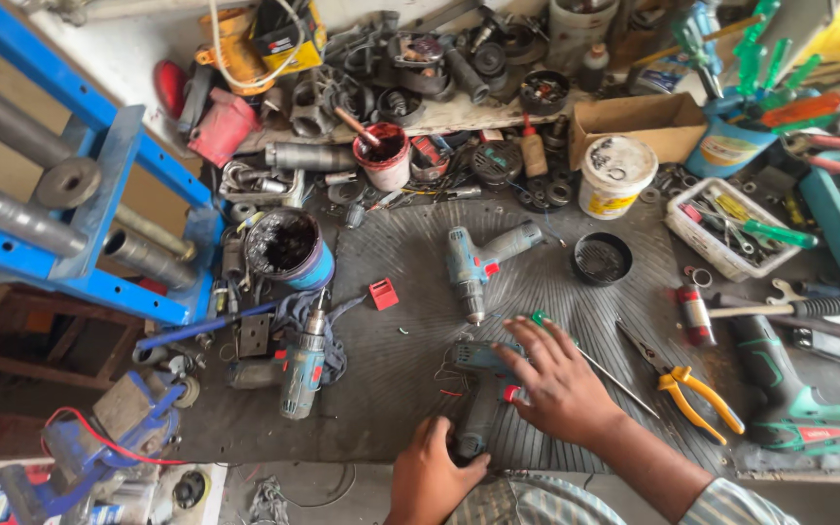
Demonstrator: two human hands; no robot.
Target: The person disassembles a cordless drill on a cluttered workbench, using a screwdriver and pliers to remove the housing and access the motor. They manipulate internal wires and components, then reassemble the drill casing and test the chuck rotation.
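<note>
A dark teal cordless drill body lies on the ribbed rubber mat near the bench's front edge. My left hand grips its handle from below. Spread flat over the drill's upper part rests my right hand, fingers apart, beside a red switch piece. A thin screwdriver with a green handle lies just beyond my right fingers. Thin loose wires trail on the mat left of the drill.
Another teal drill lies mid-mat and a third at the left on a cloth. Yellow-handled pliers, a green power tool, a black round lid, a grease tub, a white bucket and a blue press frame surround the mat.
</note>
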